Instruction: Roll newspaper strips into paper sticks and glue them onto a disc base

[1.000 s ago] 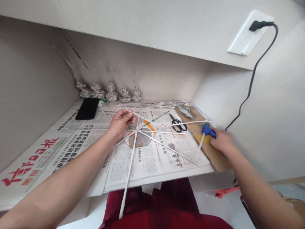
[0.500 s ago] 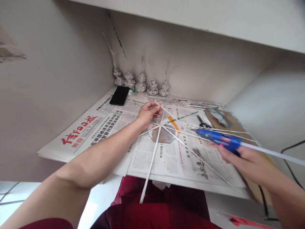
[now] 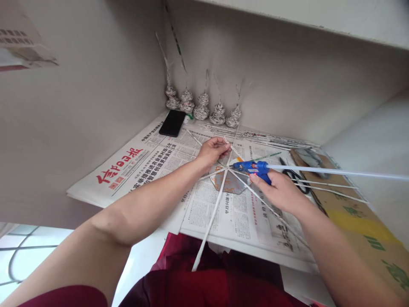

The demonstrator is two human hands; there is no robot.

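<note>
Several rolled newspaper sticks (image 3: 211, 215) cross in a star over a grey plastic-looking piece (image 3: 238, 186) with orange writing. My left hand (image 3: 214, 151) pinches one thin paper stick just beyond the crossing point. My right hand (image 3: 277, 187) is wrapped around a blue hot glue gun (image 3: 251, 167), a long clear glue stick (image 3: 335, 171) jutting from its back. The gun's nozzle is at the centre of the star; whether it touches the paper I cannot tell. Part of the star lies hidden behind the gun and my right hand.
Newspaper sheets (image 3: 124, 187) cover the tabletop. Several woven gourd shapes (image 3: 201, 108) line the back wall, with a black phone (image 3: 172, 123) in front. Scissors (image 3: 292, 175), a pile of paper sticks (image 3: 255, 135) and cardboard (image 3: 348, 221) lie to the right and behind. A shelf (image 3: 319, 17) hangs overhead.
My right hand has brought the glue gun leftward from the right side to the star's centre. My left hand keeps its pinch on the paper stick. The camera view has shifted slightly.
</note>
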